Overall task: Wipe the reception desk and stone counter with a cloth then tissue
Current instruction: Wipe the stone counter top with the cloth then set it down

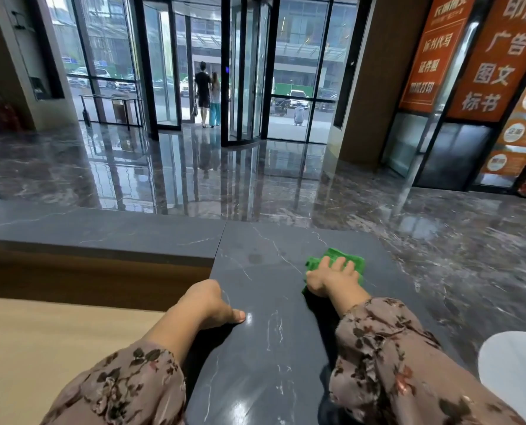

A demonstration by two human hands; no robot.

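A dark grey stone counter [268,357] with pale veins runs away from me in the middle of the view. Near its far right corner lies a green cloth [346,259]. My right hand [332,276] presses flat on the cloth with straight, spread fingers. My left hand [212,303] rests on the counter's left edge; its thumb lies on the stone top and its fingers curl down over the side, hidden from view. The lower wooden desk top [41,342] sits to the left, below the stone.
A second stone ledge [102,231] runs left at the far side of the desk. A white rounded object [513,363] shows at the lower right. Beyond is a glossy marble lobby floor, glass doors with people outside, and orange signs at the right.
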